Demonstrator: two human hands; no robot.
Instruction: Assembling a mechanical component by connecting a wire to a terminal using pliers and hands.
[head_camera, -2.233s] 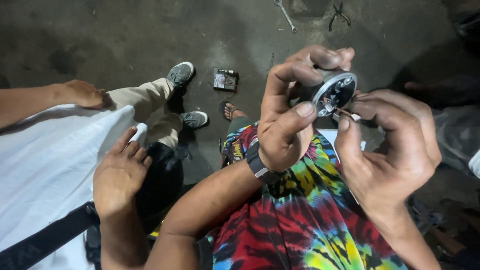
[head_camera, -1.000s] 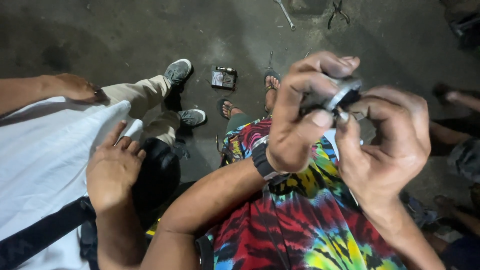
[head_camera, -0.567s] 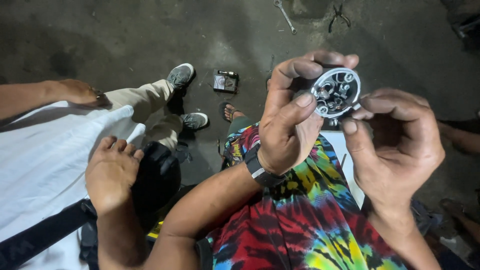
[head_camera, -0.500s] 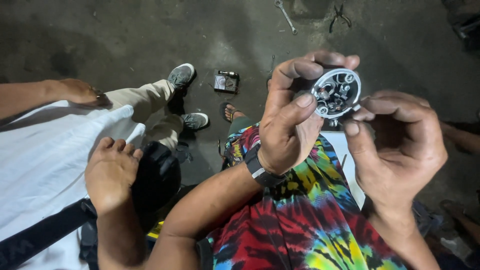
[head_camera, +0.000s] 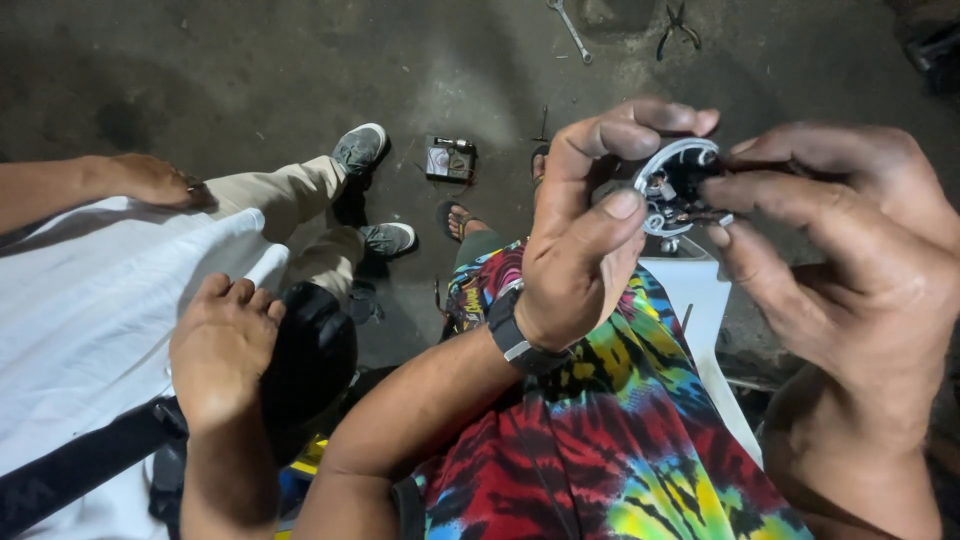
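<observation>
My left hand (head_camera: 585, 230) grips a small round metal part (head_camera: 672, 185) with a silver rim and tiny components inside, thumb and fingers wrapped around its left side. My right hand (head_camera: 850, 250) closes on the same part from the right, its fingertips pinching the rim and inner pieces. A dark watch (head_camera: 515, 335) sits on my left wrist. Below my arms lies my tie-dye shirt (head_camera: 610, 440).
A person in a white shirt (head_camera: 90, 320) stands at the left, a hand (head_camera: 220, 350) resting on a black object (head_camera: 315, 360), grey shoes (head_camera: 360, 150) on the concrete floor. A small meter (head_camera: 450, 160), a wrench (head_camera: 570, 30) and pliers (head_camera: 675, 22) lie on the floor. A white stool (head_camera: 700, 300) stands below my hands.
The round part has tilted so its face points more to the right, and my right fingers have closed in over it. The view has shifted slightly.
</observation>
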